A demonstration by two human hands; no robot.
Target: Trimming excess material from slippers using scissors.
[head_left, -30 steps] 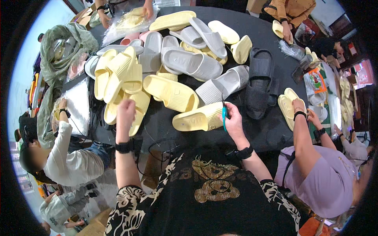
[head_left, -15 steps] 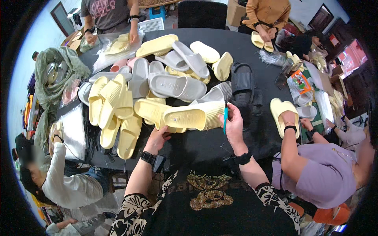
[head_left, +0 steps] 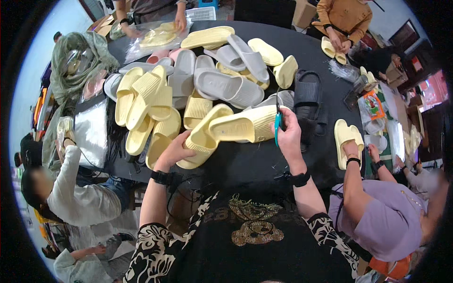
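Observation:
My left hand (head_left: 174, 150) is closed on the side of a pale yellow slipper (head_left: 206, 139), its thumb over the ribbed strap. The slipper stands slanted, its far end touching a second yellow slipper (head_left: 236, 128). My right hand (head_left: 289, 133) is closed around teal-handled snips (head_left: 277, 126), their dark blades pointing away from me. Those fingers are also at the ribbed end of the second slipper; how firmly they grip it is hidden. Just beyond lies a grey slipper (head_left: 227, 87). Left of my left hand are several yellow slippers (head_left: 138, 96) in a heap.
A black-covered table (head_left: 245, 158) carries the mixed pile. Black slippers (head_left: 307, 89) lie to the right. Clear plastic bags (head_left: 89, 134) are stacked at the left. A co-worker's hand (head_left: 350, 148) is inside a yellow slipper on the right; other people work around the table.
My left hand has moved left onto the other yellow slipper, which has swung nearer to me and now slants. My right hand keeps the snips. The whole view has shifted slightly.

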